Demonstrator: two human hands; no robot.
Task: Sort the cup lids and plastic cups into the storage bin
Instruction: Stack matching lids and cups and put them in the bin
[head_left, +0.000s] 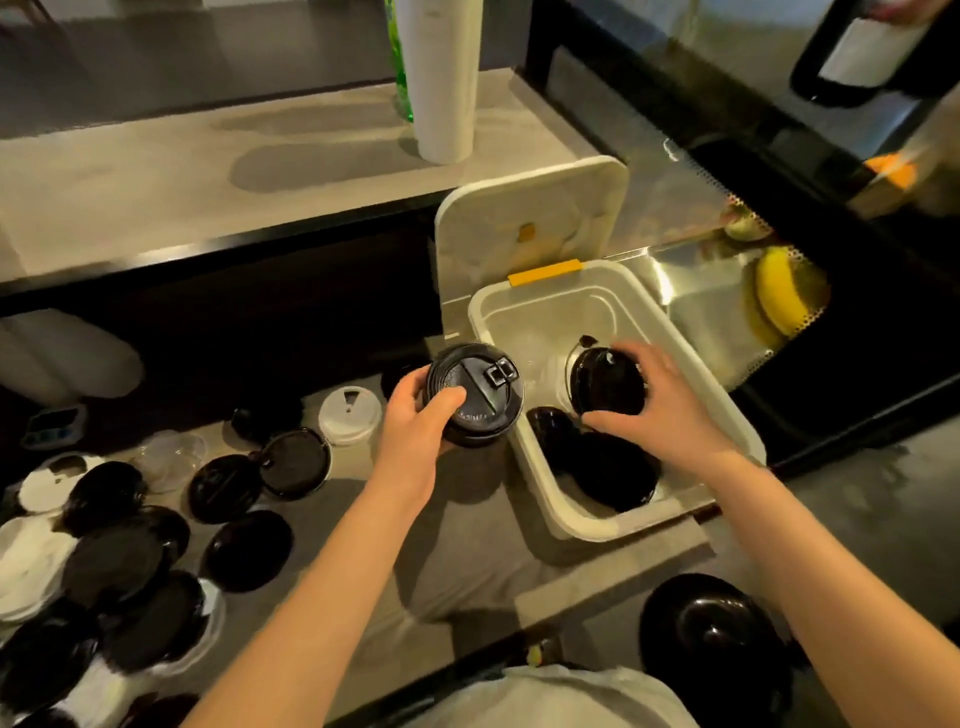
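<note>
Lids, a black stack (475, 397), sit gripped in the left hand (415, 415) just beside the white storage bin (524, 452). Her right hand (660, 402) closes on another black lid (602, 382) inside it, above more black lids (602, 475).

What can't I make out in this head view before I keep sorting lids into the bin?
- Bin floor: partly covered by the right hand and black lids; their count is unclear.
- Lid stack in the left hand: number of lids cannot be told.
- Loose lids on the counter: cut off by the left edge, overlapping and blurred.
- Clear lid: barely visible against the counter.
</note>
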